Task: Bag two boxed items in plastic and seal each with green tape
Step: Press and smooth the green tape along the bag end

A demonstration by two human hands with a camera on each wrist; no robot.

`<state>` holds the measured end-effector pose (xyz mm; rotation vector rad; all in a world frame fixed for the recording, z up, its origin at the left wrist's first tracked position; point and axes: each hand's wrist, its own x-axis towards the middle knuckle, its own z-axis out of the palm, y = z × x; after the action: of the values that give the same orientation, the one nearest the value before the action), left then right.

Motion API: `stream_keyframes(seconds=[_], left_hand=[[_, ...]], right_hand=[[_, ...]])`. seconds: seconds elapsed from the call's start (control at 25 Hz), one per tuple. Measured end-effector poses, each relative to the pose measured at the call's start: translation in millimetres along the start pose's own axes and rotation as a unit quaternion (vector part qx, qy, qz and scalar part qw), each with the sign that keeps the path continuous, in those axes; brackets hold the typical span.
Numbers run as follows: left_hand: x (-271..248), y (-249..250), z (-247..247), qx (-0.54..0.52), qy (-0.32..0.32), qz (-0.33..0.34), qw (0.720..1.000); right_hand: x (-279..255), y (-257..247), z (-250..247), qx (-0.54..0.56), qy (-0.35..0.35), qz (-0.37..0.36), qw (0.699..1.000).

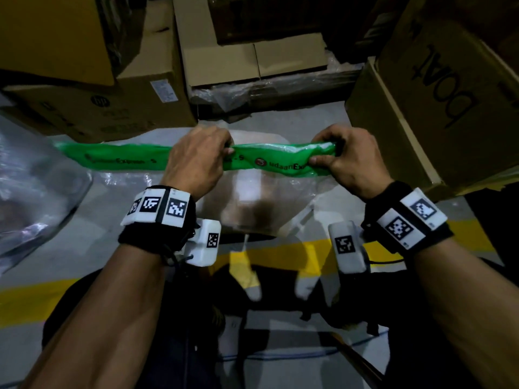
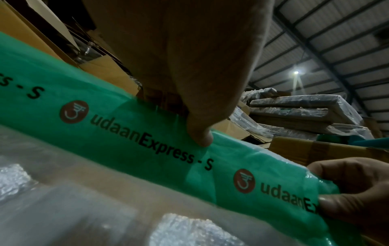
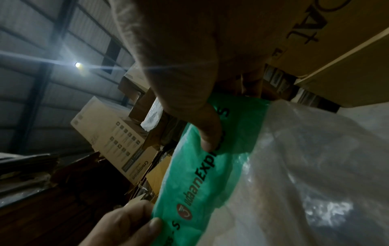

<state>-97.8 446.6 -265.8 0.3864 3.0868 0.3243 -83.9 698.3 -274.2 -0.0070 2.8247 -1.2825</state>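
The left hand (image 1: 196, 158) and the right hand (image 1: 346, 161) are both up in front, side by side, a little apart. Each hand has its fingers (image 1: 224, 143) curled tight around the green tape (image 1: 269, 161). The thumbs pinch it from the near side and the other fingers fold over the top.

The tape is a long, flat, shiny strip. It is bright green with dark letters and a small red round mark (image 2: 73, 111) printed on it. It is wrinkled and bunched where the hands squeeze it. It runs across the top edge of the bag (image 1: 280, 197), and one end sticks out far to the left, past the left hand.

The bag is clear, thin plastic, crinkly and a bit cloudy. It hangs down below the tape, between the two arms. Inside it you can see a box (image 1: 241, 203), pale brown and blurry through the plastic.

Under the hands is the floor (image 1: 112, 209), grey and smooth, with a yellow stripe (image 1: 28, 301) painted on it. More crumpled clear plastic (image 1: 33, 186) lies to the left. Big brown cardboard boxes (image 1: 112, 108) are stacked behind the hands, and one on the right has large black letters. Both wrists wear black bands (image 1: 157, 234) with white blocks.
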Motion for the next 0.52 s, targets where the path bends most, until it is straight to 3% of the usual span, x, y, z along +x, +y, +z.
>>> stream_keyframes(seconds=[0.24,0.44,0.52], left_hand=[[7.1,20.7,14.9,-0.005,0.001,0.036,0.999],[16.9,57.4,26.2,-0.104,0.034,0.136,0.985],[23.5,65.8,27.5,-0.124,0.007,0.163,0.979]], right_hand=[[-5.2,7.6,-1.9,-0.045,0.003,-0.005,0.999],[-9.2,11.8,-2.6,-0.055,-0.013,-0.003,0.998],[-10.9,13.5,-6.7,-0.048,-0.029,-0.003,0.998]])
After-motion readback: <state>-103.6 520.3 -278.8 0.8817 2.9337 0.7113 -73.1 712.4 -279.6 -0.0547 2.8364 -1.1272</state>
